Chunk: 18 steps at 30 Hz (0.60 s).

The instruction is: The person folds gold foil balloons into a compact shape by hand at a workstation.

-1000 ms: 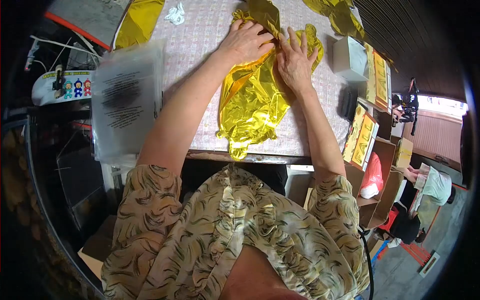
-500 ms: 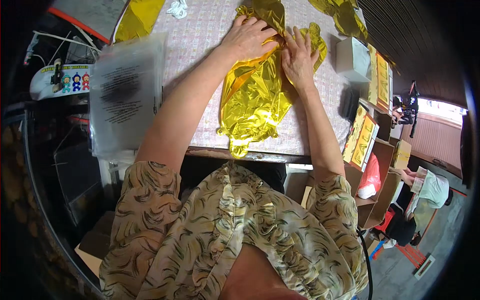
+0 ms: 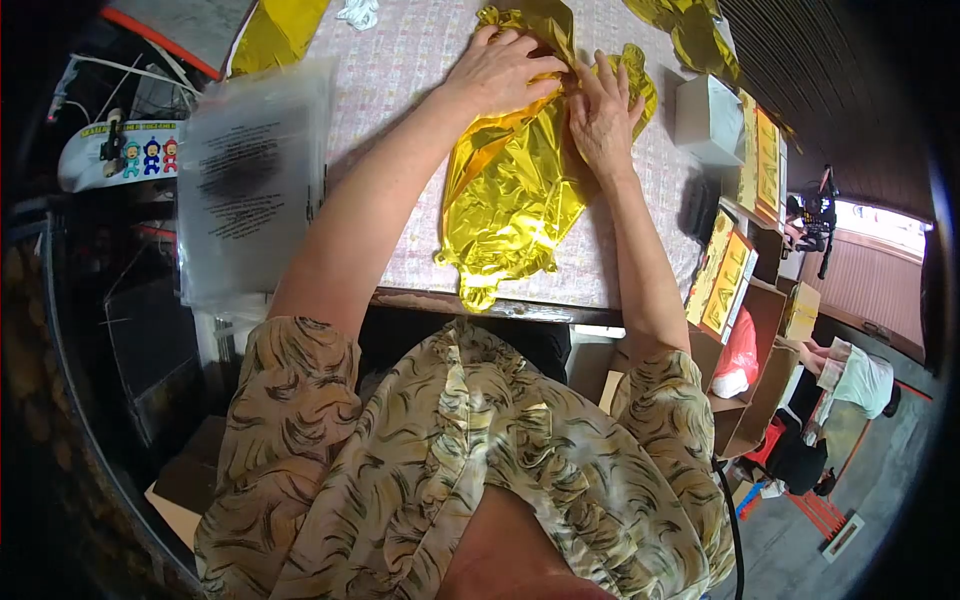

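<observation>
A flat gold foil balloon (image 3: 510, 195) lies on the pink patterned table (image 3: 400, 70), its tail reaching the near edge. My left hand (image 3: 500, 72) presses down on the balloon's upper part, fingers curled over a fold. My right hand (image 3: 603, 115) rests beside it on the balloon's right side, fingers spread and flat on the foil. The two hands nearly touch at the fold.
A stack of clear printed plastic bags (image 3: 250, 180) lies at the table's left. More gold foil (image 3: 280, 30) sits at the back left and another piece (image 3: 690, 30) at the back right. A white box (image 3: 708, 118) and yellow printed cards (image 3: 728, 275) stand right. Another person (image 3: 850, 385) crouches far right.
Both hands have slid slightly further up the balloon and closer together at the fold. The balloon stays in place.
</observation>
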Available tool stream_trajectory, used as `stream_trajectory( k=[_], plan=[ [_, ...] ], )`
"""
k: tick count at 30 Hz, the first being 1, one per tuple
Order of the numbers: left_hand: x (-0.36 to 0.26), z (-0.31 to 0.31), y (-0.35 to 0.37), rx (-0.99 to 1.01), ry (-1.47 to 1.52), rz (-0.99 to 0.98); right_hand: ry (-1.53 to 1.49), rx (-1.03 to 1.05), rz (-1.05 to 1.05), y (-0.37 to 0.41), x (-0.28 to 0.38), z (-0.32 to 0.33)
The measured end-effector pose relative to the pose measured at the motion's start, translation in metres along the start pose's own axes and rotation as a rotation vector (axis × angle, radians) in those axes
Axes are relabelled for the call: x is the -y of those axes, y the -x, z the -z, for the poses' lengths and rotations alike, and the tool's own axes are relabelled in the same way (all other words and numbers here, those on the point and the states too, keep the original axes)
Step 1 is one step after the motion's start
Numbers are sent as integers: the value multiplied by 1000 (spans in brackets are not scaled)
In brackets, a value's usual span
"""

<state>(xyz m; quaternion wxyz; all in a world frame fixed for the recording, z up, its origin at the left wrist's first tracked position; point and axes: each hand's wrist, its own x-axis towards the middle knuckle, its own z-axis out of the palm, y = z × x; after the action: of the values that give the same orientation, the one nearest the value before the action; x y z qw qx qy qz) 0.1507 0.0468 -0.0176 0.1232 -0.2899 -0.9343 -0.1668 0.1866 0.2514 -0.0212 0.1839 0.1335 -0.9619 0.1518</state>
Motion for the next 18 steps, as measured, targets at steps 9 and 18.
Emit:
stream_trajectory(
  k=[9, 18],
  plan=[
    [-2, 1, 0, 18, -42, 20, -42, 21, 12, -11, -9, -3],
    [0, -6, 0, -19, -14, 4, -71, 50, -22, -11, -16, -9]
  ],
)
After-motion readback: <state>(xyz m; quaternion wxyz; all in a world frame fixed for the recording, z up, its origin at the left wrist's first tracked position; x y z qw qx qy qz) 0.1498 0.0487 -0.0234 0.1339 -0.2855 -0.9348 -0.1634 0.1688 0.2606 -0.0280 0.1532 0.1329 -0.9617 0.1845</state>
